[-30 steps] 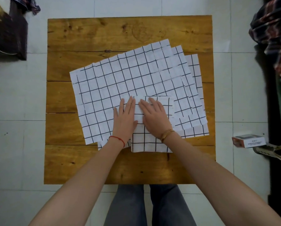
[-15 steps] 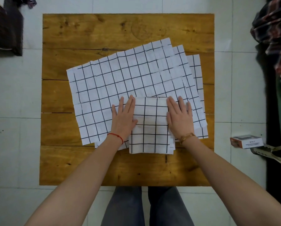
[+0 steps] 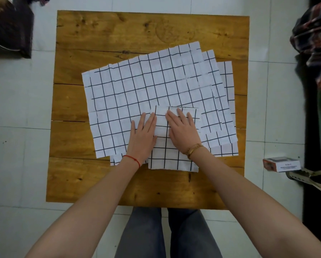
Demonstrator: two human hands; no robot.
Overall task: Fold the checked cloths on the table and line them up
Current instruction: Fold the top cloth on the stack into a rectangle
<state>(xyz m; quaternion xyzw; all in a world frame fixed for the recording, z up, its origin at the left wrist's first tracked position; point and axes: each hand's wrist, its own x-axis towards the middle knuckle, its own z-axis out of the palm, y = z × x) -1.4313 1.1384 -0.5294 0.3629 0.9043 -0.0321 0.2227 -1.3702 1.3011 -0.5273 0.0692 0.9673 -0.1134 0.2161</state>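
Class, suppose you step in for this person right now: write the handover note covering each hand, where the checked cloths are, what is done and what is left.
Left hand: flat, fingers straight, pressing the left edge of the folded cloth.
Right hand: flat on top of that cloth, pressing it down.
Cloths: the folded one lies at the near middle of the table, on top of the pile of unfolded cloths, which is fanned out; at least three layers show at its right edge.
Done: one cloth folded small, now being flattened.
Left: set it aside on bare wood, fold each remaining cloth, then line all of them up.
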